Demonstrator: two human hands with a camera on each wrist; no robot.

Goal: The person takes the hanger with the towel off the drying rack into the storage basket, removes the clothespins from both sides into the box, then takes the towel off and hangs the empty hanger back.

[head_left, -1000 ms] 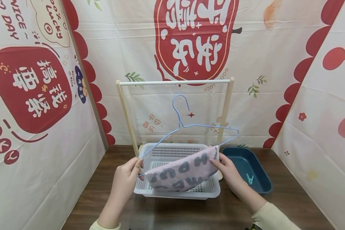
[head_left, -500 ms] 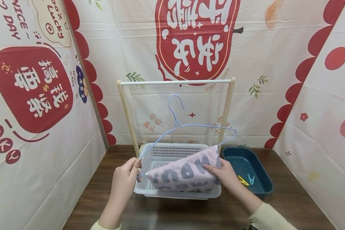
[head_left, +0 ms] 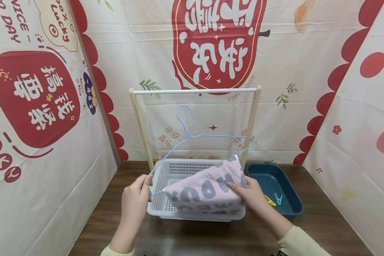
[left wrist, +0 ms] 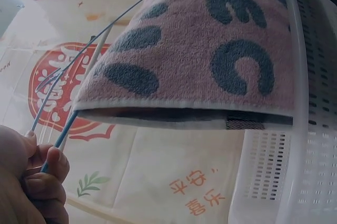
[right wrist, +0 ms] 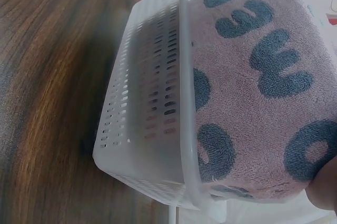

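A blue wire hanger (head_left: 217, 135) is held tilted, hook up, above the white basket. My left hand (head_left: 135, 199) grips its left end, the fingers curled round the wire, as the left wrist view shows with the hand (left wrist: 39, 182) at its lower left. Over the hanger's lower bar hangs a pink towel (head_left: 208, 188) with grey letters, folded so both layers show in the left wrist view. My right hand (head_left: 252, 192) holds the towel's right side, thumb on the front and the other fingers hidden behind. In the right wrist view the towel (right wrist: 253, 129) hangs against the basket's rim.
The white perforated basket (head_left: 195, 216) stands on the brown wooden table (head_left: 185, 238). Behind it rises a rack with a white rail (head_left: 195, 91) and wooden posts. A dark blue tray (head_left: 294, 185) at right holds a yellow clothespin (head_left: 270, 200) and a teal clothespin (head_left: 278, 199). Printed cloth surrounds the table.
The hanger's hook and right end have moved left. My right hand has shifted its hold inward on the towel, whose right upper corner is higher. The yellow clothespin has come into view.
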